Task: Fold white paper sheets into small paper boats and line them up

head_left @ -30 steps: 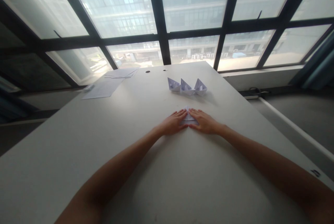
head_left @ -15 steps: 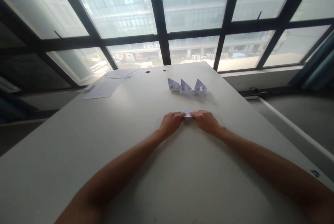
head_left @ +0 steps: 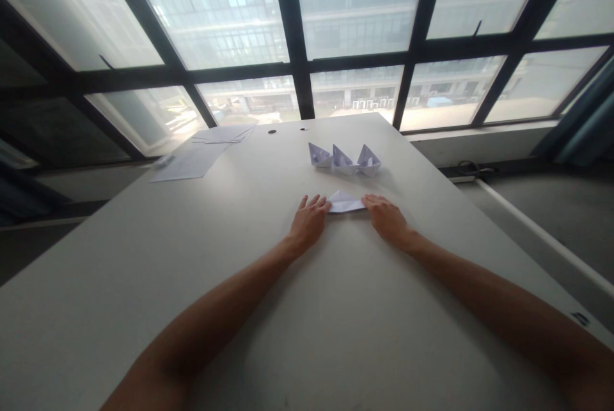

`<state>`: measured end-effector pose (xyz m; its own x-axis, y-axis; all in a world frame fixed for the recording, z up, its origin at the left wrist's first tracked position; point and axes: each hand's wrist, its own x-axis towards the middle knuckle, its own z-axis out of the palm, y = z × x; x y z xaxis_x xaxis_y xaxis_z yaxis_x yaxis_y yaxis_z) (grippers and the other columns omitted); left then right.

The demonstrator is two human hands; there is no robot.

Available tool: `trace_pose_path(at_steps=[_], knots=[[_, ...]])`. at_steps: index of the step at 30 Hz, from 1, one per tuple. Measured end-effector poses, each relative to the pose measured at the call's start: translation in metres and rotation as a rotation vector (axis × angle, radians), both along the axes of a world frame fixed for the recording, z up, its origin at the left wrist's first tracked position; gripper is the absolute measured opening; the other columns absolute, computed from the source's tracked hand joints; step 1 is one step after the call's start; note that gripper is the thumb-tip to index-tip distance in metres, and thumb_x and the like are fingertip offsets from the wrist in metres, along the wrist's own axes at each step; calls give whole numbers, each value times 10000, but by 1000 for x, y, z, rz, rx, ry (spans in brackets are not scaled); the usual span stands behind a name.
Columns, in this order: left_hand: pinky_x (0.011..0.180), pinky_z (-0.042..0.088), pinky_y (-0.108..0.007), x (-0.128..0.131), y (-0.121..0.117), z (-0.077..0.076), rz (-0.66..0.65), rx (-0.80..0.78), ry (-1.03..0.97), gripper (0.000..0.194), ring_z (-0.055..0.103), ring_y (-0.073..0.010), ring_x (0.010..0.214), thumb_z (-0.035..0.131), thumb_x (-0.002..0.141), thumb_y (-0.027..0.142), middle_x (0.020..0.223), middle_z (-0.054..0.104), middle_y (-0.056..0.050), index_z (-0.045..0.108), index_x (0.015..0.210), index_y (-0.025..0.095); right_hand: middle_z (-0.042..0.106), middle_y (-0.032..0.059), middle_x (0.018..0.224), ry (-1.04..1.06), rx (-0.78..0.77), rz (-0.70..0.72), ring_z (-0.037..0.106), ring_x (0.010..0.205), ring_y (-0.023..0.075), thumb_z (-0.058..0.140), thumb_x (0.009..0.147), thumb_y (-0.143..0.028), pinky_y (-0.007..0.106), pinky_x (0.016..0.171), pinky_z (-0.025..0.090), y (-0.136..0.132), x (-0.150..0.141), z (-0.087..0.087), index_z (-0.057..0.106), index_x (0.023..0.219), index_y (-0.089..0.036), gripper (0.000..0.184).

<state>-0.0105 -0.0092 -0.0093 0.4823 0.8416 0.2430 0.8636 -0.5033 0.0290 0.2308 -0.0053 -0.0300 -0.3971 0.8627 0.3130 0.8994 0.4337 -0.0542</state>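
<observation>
A piece of folded white paper [head_left: 346, 204] lies on the table between my hands, a long low strip with a pointed peak in its middle. My left hand [head_left: 308, 220] rests at its left end, fingers stretched out and spread, the inner ones touching the paper. On the right end lie the extended fingers of my right hand [head_left: 385, 217]; its thumb is hard to make out. Just beyond stand three folded paper boats in a row: the left boat [head_left: 320, 155], the middle boat [head_left: 343, 162] and the right boat [head_left: 369, 161].
Flat paper sheets [head_left: 185, 165] lie at the far left of the white table [head_left: 192, 257]. Two round holes are near its back edge, in front of large dark-framed windows [head_left: 355, 2]. A white rail [head_left: 542, 225] runs beyond the right edge.
My hands have slid apart, left and right, from the middle of the folded paper to its two ends, uncovering it. My left fingers have spread. The boats have not moved.
</observation>
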Motion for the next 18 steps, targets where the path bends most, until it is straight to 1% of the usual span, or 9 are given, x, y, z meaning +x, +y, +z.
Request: trace_pose_path(at_steps=[2,3,5,7,10,12,14,16,18], knots=[[1216,129,-567,0,-1,-2,37,-16,34,532,391,-287,1424,374,859,14,1461,515,-151,556,1342,140,564,171,1417,-4,-30,0,504,1339,252,332,869,23,396,1154,345,2,2,-2,579,1348,-75,548],[1216,85,-583,1,-2,-3,50,-16,35,532,354,-303,1443,387,864,46,1482,484,-177,523,1374,112,550,173,1432,-2,-43,4,486,1355,260,332,867,20,409,1157,337,2,2,-3,573,1354,-70,551],[1220,35,-571,5,-4,-5,43,3,12,541,267,-308,1483,395,907,136,1538,396,-206,437,1443,72,524,181,1454,8,-68,7,456,1377,277,333,860,14,439,1158,326,2,3,-2,562,1364,-59,558],[1230,44,-528,10,-6,-7,-20,8,-18,548,196,-284,1509,367,974,256,1589,311,-185,364,1495,85,507,193,1465,12,-85,5,430,1393,292,336,856,7,475,1164,299,1,3,-2,553,1371,-52,563],[1227,117,-490,14,-7,-11,-132,-91,-25,559,174,-255,1518,303,1027,426,1621,264,-118,331,1527,175,507,202,1464,5,-85,-18,395,1412,312,341,860,-16,553,1186,194,-2,1,0,546,1375,-58,557],[1217,154,-487,14,-5,-13,-160,-171,-17,568,184,-252,1516,272,1034,484,1625,258,-99,328,1532,218,495,211,1471,19,-68,-45,373,1423,325,356,873,-55,590,1188,135,-5,-2,2,530,1387,-53,542],[1214,158,-486,12,-4,-16,-167,-200,-14,585,167,-252,1519,257,1034,514,1630,239,-94,313,1541,229,448,218,1506,52,-36,-41,334,1445,324,368,897,-111,589,1193,118,-9,-7,4,488,1419,-39,541],[1215,142,-490,11,-3,-18,-176,-199,-14,613,138,-254,1525,246,1033,532,1635,217,-94,276,1558,218,382,198,1554,80,-25,40,275,1477,299,360,934,-172,558,1204,129,-11,-12,6,436,1462,-49,548],[1216,132,-489,11,-2,-19,-185,-201,-15,642,122,-251,1527,221,1033,546,1638,201,-100,224,1574,200,330,163,1588,92,-73,164,232,1497,266,339,976,-245,519,1210,160,-12,-16,5,383,1503,-77,555]])
